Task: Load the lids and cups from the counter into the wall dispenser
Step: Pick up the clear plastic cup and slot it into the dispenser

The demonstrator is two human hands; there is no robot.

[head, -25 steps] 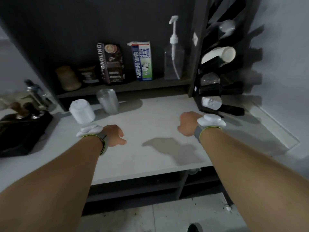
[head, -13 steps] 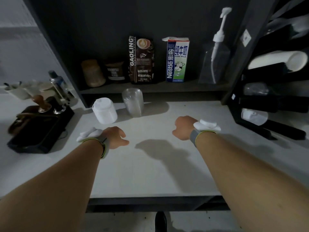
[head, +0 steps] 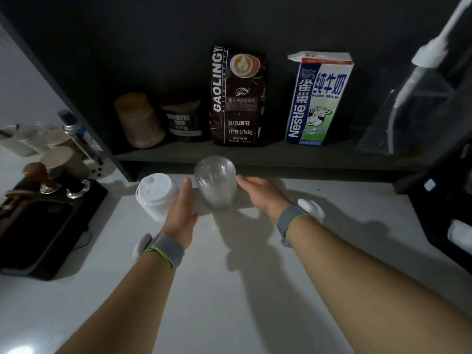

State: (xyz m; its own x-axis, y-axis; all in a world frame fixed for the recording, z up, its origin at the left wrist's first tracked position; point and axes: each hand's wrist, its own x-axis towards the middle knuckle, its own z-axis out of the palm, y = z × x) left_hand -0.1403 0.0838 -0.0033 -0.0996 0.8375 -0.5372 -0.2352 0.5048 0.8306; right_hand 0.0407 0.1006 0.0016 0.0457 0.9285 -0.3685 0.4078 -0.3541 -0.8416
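Note:
A stack of clear plastic cups (head: pixel 215 182) stands upside down on the white counter (head: pixel 229 277) near the shelf. Just left of it stands a stack of white lids (head: pixel 156 196). My left hand (head: pixel 182 210) is open, palm toward the clear cups, in the gap between the two stacks, close to both. My right hand (head: pixel 263 194) is open on the right side of the clear cups, fingertips near the stack. Neither hand grips anything. The black wall dispenser (head: pixel 449 200) shows only at the right edge, with a white stack (head: pixel 459 235) in a lower slot.
A low dark shelf (head: pixel 255 152) behind the stacks holds a jar, a cocoa tin, a coffee bag (head: pixel 237 95), a milk carton (head: pixel 318 98) and a pump bottle (head: pixel 419 103). A black tray with coffee tools (head: pixel 43 213) sits at the left.
Both hands went from loose fists at mid-counter to open palms reaching forward, flanking the clear cup stack. The view shifted closer and leftward, so the dispenser slid to the right edge.

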